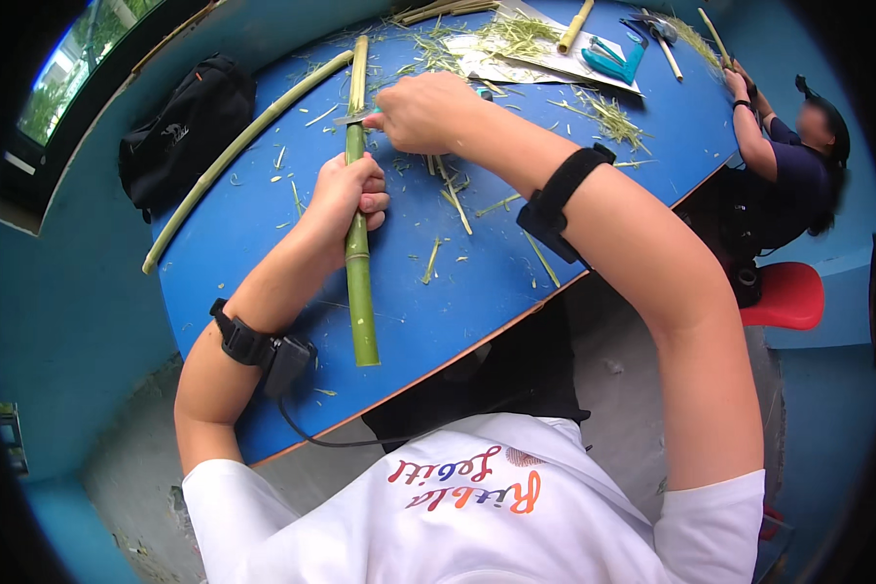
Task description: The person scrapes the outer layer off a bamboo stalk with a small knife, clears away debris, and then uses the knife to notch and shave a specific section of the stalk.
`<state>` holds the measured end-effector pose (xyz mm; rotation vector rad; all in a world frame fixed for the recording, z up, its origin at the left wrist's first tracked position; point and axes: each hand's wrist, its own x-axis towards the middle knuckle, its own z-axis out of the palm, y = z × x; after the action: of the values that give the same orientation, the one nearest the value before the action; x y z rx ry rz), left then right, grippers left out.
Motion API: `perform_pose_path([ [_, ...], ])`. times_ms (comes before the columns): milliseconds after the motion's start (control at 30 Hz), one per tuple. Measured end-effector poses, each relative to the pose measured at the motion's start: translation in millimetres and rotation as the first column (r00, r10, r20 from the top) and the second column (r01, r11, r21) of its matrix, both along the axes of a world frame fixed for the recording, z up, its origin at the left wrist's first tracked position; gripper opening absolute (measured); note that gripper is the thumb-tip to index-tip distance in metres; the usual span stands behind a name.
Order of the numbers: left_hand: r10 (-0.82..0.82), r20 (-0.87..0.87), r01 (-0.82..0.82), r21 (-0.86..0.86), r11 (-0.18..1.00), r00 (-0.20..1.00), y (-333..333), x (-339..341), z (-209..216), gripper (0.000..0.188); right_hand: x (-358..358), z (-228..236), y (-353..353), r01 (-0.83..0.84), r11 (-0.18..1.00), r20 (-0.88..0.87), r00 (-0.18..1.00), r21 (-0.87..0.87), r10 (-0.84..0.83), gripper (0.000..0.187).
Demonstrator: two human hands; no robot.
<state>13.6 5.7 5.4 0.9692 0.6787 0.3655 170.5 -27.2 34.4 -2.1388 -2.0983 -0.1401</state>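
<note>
A green bamboo stalk lies lengthwise on the blue table. Its far part is pale and peeled, while the near part keeps its green skin. Around its middle my left hand is wrapped, fingers closed. Farther along, my right hand is closed on a knife, whose short metal blade lies across the stalk where peeled and green surfaces meet. The knife's handle is hidden inside my fist. Thin green shavings are scattered beside the stalk.
A long curved stalk and a black backpack are at the left. On the blue table, shavings, white paper and a teal-handled tool lie at the back. Another person holds a stalk at the right, near a red stool.
</note>
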Motion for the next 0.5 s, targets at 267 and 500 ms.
perform_pose_path([
  [267, -0.03, -0.067, 0.034, 0.058, 0.998, 0.997, -5.8, 0.4, -1.9, 0.013, -18.1, 1.4, -23.2, 0.157, 0.975, -0.167, 0.969, -0.155, -0.183, 0.047],
  [500, -0.027, -0.039, 0.029, 0.039, 0.999, 0.999, -9.3, -1.0, -2.2, 0.012, -5.6, -8.0, -17.9, 0.153, 0.984, -0.16, 0.973, -0.087, -0.166, 0.047],
])
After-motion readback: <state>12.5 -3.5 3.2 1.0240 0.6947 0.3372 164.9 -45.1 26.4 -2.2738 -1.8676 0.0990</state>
